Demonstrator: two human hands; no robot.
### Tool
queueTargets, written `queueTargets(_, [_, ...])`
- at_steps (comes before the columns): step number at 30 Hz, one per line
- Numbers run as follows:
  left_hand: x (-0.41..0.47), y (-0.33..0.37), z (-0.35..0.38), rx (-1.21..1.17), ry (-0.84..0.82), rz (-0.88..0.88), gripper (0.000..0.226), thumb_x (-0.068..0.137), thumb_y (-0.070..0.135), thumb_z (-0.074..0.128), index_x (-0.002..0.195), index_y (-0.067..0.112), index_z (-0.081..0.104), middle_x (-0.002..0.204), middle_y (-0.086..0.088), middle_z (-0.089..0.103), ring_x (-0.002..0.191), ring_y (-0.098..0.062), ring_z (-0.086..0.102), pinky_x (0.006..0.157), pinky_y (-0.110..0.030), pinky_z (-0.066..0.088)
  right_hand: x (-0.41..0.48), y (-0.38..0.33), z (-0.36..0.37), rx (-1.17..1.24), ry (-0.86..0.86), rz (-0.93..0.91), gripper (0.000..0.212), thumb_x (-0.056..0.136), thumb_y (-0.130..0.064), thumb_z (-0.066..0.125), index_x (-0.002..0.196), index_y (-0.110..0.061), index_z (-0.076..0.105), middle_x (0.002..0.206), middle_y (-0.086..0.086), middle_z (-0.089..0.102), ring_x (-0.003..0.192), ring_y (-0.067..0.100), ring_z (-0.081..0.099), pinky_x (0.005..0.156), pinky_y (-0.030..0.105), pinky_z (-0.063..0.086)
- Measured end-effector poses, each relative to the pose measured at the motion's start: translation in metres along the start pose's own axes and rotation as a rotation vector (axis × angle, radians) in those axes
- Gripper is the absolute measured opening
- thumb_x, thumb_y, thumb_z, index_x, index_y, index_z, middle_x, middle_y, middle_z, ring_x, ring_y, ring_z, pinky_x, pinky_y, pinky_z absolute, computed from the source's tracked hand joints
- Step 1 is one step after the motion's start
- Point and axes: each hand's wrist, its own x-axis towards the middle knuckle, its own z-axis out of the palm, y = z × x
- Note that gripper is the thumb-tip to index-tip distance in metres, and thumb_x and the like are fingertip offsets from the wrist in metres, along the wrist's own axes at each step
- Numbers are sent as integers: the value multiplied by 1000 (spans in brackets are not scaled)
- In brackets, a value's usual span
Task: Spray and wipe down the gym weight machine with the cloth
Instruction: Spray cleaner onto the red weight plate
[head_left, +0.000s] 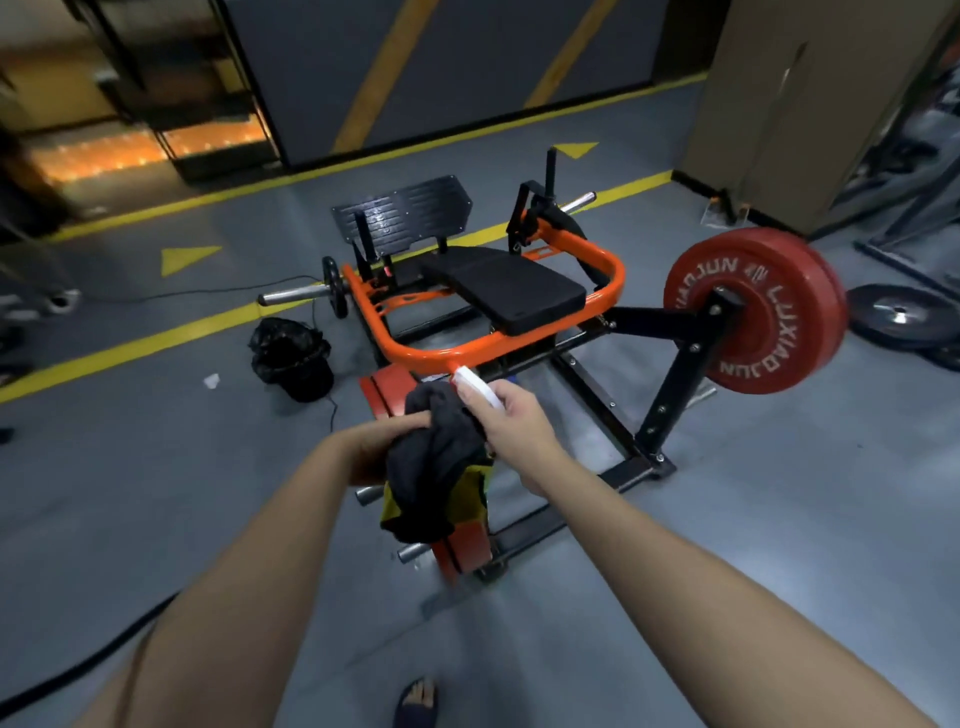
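Observation:
An orange-and-black weight machine with a black padded seat stands in the middle of the floor. My left hand grips a dark grey cloth that hangs down, with a yellow piece below it. My right hand holds a white spray bottle by its head, the nozzle close to the orange front bar and right beside the cloth. The bottle's body is hidden behind the cloth and hand.
A red weight plate sits on the machine's right arm. Black plates lie on the floor at the right. A black bin with a bag stands left of the machine. A cable crosses the floor. My foot is below.

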Motion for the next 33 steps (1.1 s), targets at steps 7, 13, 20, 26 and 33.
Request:
queueTargets(7, [-34, -42, 11, -31, -3, 41, 123, 14, 54, 102, 119, 3, 66, 114, -17, 75, 101, -25, 72, 86, -37, 54, -17, -2, -4, 48, -55, -17, 48, 91, -55, 69, 84, -9, 58, 68, -2, 53, 58, 13, 47, 56, 33, 40])
queueTargets(13, [-38, -69, 4, -190, 59, 101, 101, 46, 60, 94, 124, 3, 65, 117, -18, 74, 108, -25, 69, 94, -37, 52, -26, -13, 9, 119, -76, 24, 41, 93, -49, 71, 87, -10, 61, 72, 0, 56, 49, 11, 43, 47, 25, 38])
queueTargets(20, [-39, -64, -15, -335, 2, 250, 35, 67, 40, 93, 85, 14, 77, 75, -3, 74, 73, -14, 72, 72, -30, 57, -14, -12, 23, 39, -130, -113, 35, 73, -53, 87, 99, -32, 78, 116, -3, 61, 110, 12, 64, 98, 31, 52])
queueTargets(26, [-41, -54, -39, -166, -12, 120, 66, 46, 42, 101, 89, 4, 68, 75, -10, 75, 65, -16, 73, 58, -24, 55, 10, 3, 51, 115, -75, 151, 78, 65, -80, 79, 120, -26, 66, 121, 3, 71, 116, 20, 67, 106, 40, 49])
queueTargets(33, [-29, -62, -86, -99, 67, 24, 39, 89, 44, 68, 94, 6, 71, 93, -14, 75, 84, -25, 69, 82, -35, 50, 35, 11, 84, 41, -80, 163, 58, 85, -64, 64, 140, -48, 54, 136, -25, 58, 130, 12, 58, 114, 39, 44])
